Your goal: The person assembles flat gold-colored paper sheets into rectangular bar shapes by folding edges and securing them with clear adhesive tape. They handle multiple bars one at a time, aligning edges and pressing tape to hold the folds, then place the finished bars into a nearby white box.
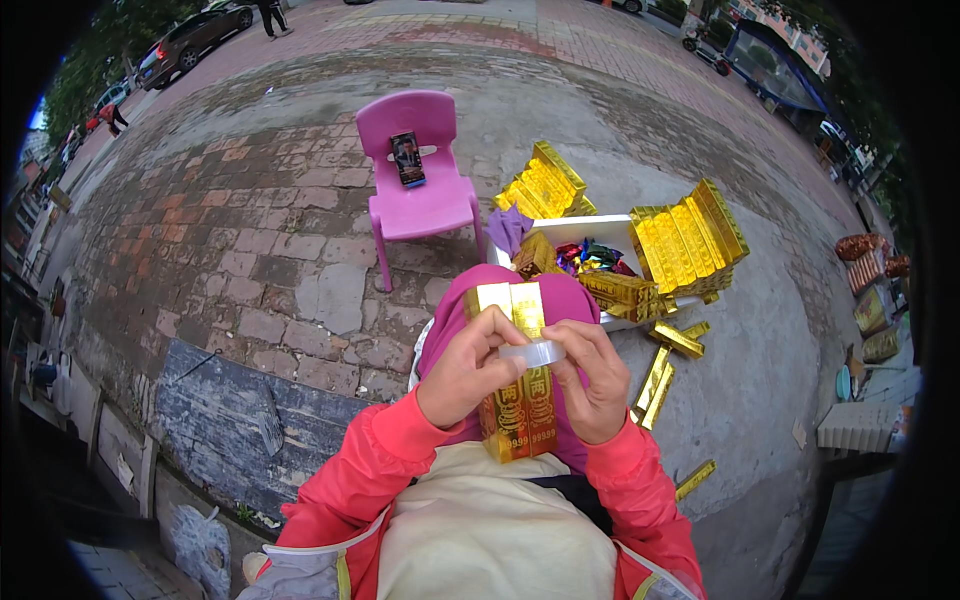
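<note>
Two gold paper ingot-shaped bars (517, 415) lie side by side on my lap, over purple cloth (455, 305). Just above them is a roll of clear tape (540, 353), tilted, its ring seen from the side. My left hand (465, 365) has its fingers closed at the roll's left side, the thumb pressing near its edge. My right hand (597, 380) pinches the roll's right side between thumb and fingers. Whether a strip of tape is pulled loose is too fine to make out.
Ahead stands a pink plastic chair (420, 212) with a phone (407, 160) on it. Right of it, a white box (618, 232) holds shiny coloured foil pieces, with gold bars stacked around (690, 235). Loose gold bars (654, 388) lie on the paving. A dark board (240, 420) is at left.
</note>
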Demonstrator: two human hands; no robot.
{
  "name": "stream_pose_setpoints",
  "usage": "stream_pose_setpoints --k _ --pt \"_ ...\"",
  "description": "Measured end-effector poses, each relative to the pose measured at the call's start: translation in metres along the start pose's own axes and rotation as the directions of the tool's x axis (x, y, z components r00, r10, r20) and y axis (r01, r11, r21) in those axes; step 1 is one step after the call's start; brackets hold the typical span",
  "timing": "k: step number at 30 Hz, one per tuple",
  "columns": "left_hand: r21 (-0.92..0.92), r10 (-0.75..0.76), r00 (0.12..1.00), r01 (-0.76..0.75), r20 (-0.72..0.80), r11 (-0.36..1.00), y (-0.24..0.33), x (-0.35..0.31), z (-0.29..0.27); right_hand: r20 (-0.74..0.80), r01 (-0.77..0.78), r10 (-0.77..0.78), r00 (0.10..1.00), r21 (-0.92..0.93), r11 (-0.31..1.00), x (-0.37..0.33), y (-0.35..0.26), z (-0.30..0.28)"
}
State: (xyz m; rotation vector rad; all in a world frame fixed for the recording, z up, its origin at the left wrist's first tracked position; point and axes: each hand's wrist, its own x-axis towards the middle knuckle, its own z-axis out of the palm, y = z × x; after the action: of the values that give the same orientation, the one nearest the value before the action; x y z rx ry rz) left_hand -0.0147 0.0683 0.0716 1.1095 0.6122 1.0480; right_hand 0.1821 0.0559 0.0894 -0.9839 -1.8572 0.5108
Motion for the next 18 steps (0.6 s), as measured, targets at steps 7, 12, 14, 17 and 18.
stream_pose_setpoints --k 7,12,14,17,18 --pt "-0.038 -0.016 1.0 0.016 -0.01 0.999 -0.004 0.0 -0.002 -0.009 -0.014 0.015 1.0 0.025 1.0 0.0 -0.001 0.003" --pt "-0.027 0.002 1.0 -0.002 -0.008 1.0 -0.006 0.002 -0.004 -0.022 0.026 -0.025 0.999 0.008 1.0 0.001 0.005 0.005" --pt "-0.047 0.012 1.0 -0.011 0.014 0.999 -0.006 0.002 -0.005 -0.028 -0.004 0.006 1.0 0.045 0.999 0.001 0.007 0.005" --pt "-0.059 0.031 0.999 -0.029 0.038 0.998 -0.006 0.002 -0.007 -0.022 -0.06 0.063 0.998 0.112 0.992 0.002 0.01 0.006" --pt "-0.053 0.047 0.998 -0.045 0.046 0.998 -0.006 0.001 -0.008 -0.019 -0.058 0.061 0.998 0.112 0.992 0.002 0.01 0.006"
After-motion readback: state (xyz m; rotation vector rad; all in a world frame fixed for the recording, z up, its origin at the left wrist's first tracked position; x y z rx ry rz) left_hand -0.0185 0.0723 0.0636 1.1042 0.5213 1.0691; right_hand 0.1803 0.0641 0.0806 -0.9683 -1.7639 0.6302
